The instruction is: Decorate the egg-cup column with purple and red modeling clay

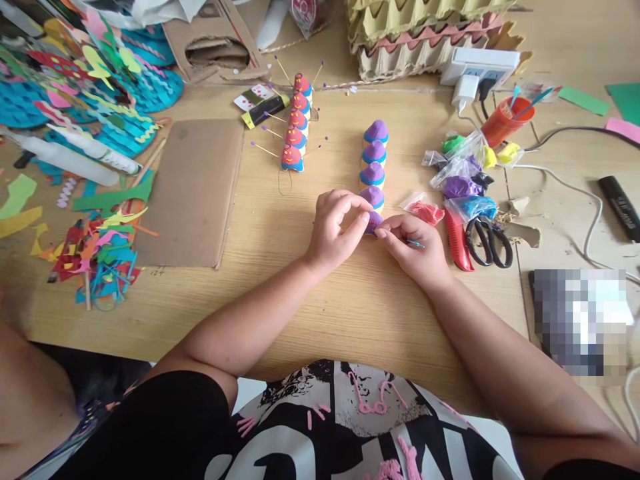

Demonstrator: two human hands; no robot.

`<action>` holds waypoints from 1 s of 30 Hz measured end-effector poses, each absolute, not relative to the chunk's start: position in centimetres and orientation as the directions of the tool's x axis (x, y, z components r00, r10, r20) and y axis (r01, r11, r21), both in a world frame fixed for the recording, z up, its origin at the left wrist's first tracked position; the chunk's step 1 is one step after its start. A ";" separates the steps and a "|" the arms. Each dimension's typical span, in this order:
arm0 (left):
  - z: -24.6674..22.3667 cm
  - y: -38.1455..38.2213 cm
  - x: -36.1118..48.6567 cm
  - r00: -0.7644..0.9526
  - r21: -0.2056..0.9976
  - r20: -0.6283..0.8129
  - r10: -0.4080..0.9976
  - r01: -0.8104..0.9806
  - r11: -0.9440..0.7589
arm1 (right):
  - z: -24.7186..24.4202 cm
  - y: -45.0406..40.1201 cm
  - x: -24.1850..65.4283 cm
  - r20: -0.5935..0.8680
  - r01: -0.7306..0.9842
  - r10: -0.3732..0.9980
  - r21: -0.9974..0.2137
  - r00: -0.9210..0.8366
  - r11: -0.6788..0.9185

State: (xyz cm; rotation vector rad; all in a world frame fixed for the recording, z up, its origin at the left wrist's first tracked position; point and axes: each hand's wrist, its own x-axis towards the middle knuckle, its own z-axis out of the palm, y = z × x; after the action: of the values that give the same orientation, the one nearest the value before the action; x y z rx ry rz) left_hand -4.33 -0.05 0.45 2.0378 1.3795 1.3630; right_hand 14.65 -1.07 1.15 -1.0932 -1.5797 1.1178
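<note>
The person's forearms reach in from the near edge of the table [320, 300], angled toward each other, and the hands meet at the near end of the purple strip [373, 176], which stands right of centre and runs away toward the far side. The left hand [334, 232] is palm-in, thumb and forefinger bent toward each other at the nearest bump; whether they grip it cannot be told. The right hand [424, 259] lies low, thumb and forefinger pinched on a thin blue tool [415, 244], most of it hidden by the fingers. The purple strip has five bumps, the nearest partly covered by the hands. Farther left stands one red strip [296, 121], also of five bumps, with purple-tipped sticks poking out on both sides. Just right of the right hand lie one pair of scissors [487, 241] and one red cutter [457, 240]; beyond them are bags of clay [460, 185], one orange cup [506, 121] and one power strip [480, 65] with two plugs. At far centre sit stacked egg trays [425, 40]. On the left are one cardboard sheet [187, 193], paper scraps [103, 250] and two white bottles [70, 157]; another person's arm [30, 400] shows at the near left.
</note>
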 end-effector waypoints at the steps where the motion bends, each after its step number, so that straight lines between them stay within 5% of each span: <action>1: 0.4 0.0 -4.4 0.069 0.706 0.523 0.849 0.523 -0.478 | 1.1 -1.1 14.7 0.163 0.176 0.962 -0.963 -0.220 0.203; 12: 0.1 0.4 -4.6 0.038 0.767 0.476 0.879 0.472 -0.435 | 1.2 -1.3 14.5 0.188 0.294 0.959 -0.923 -0.213 0.247; 30: 1.2 -0.4 -4.3 0.125 0.691 0.530 0.839 0.511 -0.512 | 1.5 -0.6 14.4 0.119 0.092 0.990 -0.988 -0.077 0.126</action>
State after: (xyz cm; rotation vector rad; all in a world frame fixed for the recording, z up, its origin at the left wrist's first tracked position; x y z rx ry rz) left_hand -4.29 -0.44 1.16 2.0690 1.3114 1.3418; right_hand 14.39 -0.64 1.48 -1.1523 -1.3885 1.1219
